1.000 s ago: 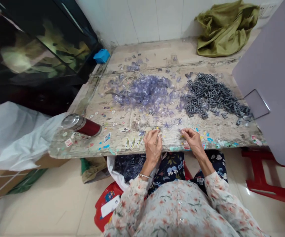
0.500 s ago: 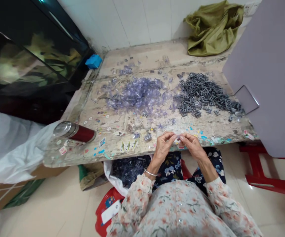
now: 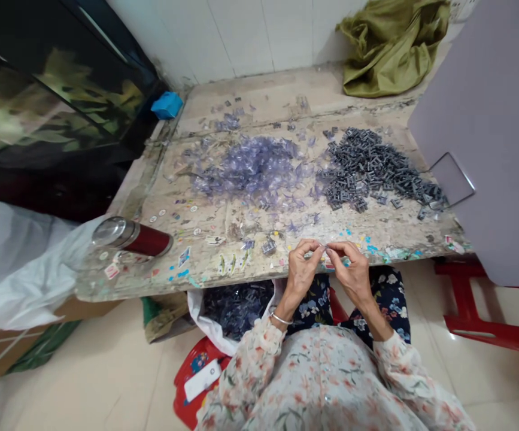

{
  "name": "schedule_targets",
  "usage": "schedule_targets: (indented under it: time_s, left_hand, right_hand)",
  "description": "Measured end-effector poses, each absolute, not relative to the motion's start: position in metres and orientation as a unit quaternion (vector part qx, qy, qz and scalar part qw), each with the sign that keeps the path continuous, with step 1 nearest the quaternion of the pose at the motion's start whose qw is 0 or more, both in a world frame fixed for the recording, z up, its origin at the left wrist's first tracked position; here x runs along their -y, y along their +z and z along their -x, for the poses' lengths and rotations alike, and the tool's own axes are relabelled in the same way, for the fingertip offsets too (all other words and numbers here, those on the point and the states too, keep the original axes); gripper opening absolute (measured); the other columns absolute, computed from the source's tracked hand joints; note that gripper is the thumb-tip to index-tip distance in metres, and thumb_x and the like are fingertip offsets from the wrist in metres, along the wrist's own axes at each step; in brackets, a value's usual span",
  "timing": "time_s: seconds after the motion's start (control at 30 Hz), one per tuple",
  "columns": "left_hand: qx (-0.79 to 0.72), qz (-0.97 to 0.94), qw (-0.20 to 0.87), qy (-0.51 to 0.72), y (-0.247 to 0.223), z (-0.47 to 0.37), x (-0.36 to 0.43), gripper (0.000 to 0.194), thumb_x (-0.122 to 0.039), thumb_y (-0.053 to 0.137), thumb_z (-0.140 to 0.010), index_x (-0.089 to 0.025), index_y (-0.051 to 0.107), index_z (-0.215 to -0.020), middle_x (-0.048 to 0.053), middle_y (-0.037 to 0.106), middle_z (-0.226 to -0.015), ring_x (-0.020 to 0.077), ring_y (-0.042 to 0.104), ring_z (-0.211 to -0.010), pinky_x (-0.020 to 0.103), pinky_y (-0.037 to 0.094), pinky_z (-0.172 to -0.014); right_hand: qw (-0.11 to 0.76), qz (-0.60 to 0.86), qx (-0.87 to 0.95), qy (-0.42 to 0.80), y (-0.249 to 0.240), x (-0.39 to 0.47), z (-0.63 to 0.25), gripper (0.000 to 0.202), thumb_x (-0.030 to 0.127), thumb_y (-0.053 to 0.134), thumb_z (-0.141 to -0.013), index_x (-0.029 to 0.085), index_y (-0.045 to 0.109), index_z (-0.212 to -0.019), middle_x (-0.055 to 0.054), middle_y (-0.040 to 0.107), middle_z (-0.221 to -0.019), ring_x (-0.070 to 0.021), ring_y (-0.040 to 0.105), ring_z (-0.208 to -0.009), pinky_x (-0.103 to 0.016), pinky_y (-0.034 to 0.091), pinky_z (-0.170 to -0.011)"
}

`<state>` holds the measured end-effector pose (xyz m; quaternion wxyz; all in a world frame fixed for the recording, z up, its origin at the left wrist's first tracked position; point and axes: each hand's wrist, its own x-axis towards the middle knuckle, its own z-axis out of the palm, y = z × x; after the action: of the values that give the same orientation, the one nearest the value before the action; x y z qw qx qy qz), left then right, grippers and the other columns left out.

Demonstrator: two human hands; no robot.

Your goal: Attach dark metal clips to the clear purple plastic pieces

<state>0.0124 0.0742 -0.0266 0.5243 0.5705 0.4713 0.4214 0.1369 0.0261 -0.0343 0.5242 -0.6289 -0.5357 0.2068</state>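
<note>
At the front edge of the worn table (image 3: 160,215), my left hand (image 3: 303,263) and my right hand (image 3: 349,266) meet with fingertips pinched together. Between them is a tiny piece, too small and covered to make out. Beyond my hands lies a heap of clear purplish plastic pieces (image 3: 259,164). To its right spreads a pile of dark grey plastic parts (image 3: 369,164). Left of my left hand, one grey part (image 3: 269,246) rests near the edge. Below the table, a white sack (image 3: 199,314) holds many dark and clear plastic parts (image 3: 239,308).
A red flask (image 3: 149,239) lies at the table's left, near stickers. A blue box (image 3: 167,105) and an olive cloth (image 3: 387,54) are at the back. A grey panel (image 3: 483,149) stands at right, above a red stool (image 3: 466,299). A white phone (image 3: 202,381) lies on a red seat.
The view has shifted slightly. My hands stay together at the table edge; my right fingers are bent a little more around the tiny piece.
</note>
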Motion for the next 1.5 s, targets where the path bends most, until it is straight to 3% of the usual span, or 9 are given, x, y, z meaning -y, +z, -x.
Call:
schedule_targets:
  time_s: [0.43,0.7,0.97,1.17,1.5]
  left_hand:
    - [-0.461,-0.599,0.542,0.366,-0.032,-0.013,-0.073,0.024,-0.035,0.059,-0.085,-0.017,0.070,-0.075,0.006,0.067,-0.085,0.0194,0.062,-0.085,0.030,0.046,-0.081]
    - [-0.512,-0.738,0.256,0.358,-0.067,-0.016,-0.073,0.020,-0.019,0.049,-0.091,-0.018,0.068,-0.085,0.008,0.067,-0.093,0.0222,0.060,-0.094,0.041,0.040,-0.092]
    - [-0.488,-0.757,0.212,0.379,-0.089,-0.014,-0.072,0.022,-0.021,0.045,-0.094,-0.019,0.067,-0.091,0.008,0.068,-0.094,0.0216,0.061,-0.095,0.040,0.041,-0.092]
    - [-0.478,-0.765,0.203,0.380,-0.089,-0.014,-0.074,0.022,-0.021,0.044,-0.095,-0.020,0.066,-0.091,0.007,0.068,-0.094,0.0210,0.061,-0.093,0.041,0.041,-0.094]
    - [-0.475,-0.770,0.197,0.377,-0.089,-0.015,-0.072,0.020,-0.018,0.045,-0.095,-0.019,0.065,-0.091,0.007,0.068,-0.094,0.0207,0.061,-0.094,0.042,0.039,-0.097]
  right_hand:
    - [0.419,0.627,0.647,0.113,-0.039,-0.024,-0.137,0.022,0.020,0.040,-0.097,0.020,0.061,-0.103,-0.010,0.064,-0.096,-0.0236,0.056,-0.095,-0.040,0.046,-0.085]
    - [0.386,0.625,0.671,0.100,-0.065,-0.045,-0.184,0.024,0.022,0.045,-0.095,0.019,0.065,-0.108,-0.010,0.067,-0.101,-0.0246,0.056,-0.100,-0.042,0.046,-0.092]
    - [0.327,0.719,0.612,-0.031,-0.084,-0.117,-0.263,0.042,0.016,0.041,-0.090,0.013,0.055,-0.130,-0.017,0.055,-0.128,-0.0296,0.044,-0.119,-0.049,0.039,-0.100]
    - [0.268,0.705,0.657,0.004,-0.081,-0.117,-0.231,0.042,0.012,0.038,-0.092,0.014,0.055,-0.131,-0.015,0.062,-0.117,-0.0273,0.049,-0.108,-0.041,0.042,-0.091]
    - [0.350,0.660,0.664,0.036,-0.086,-0.056,-0.206,0.037,0.024,0.047,-0.095,0.018,0.053,-0.132,-0.014,0.060,-0.121,-0.0280,0.052,-0.113,-0.044,0.046,-0.093]
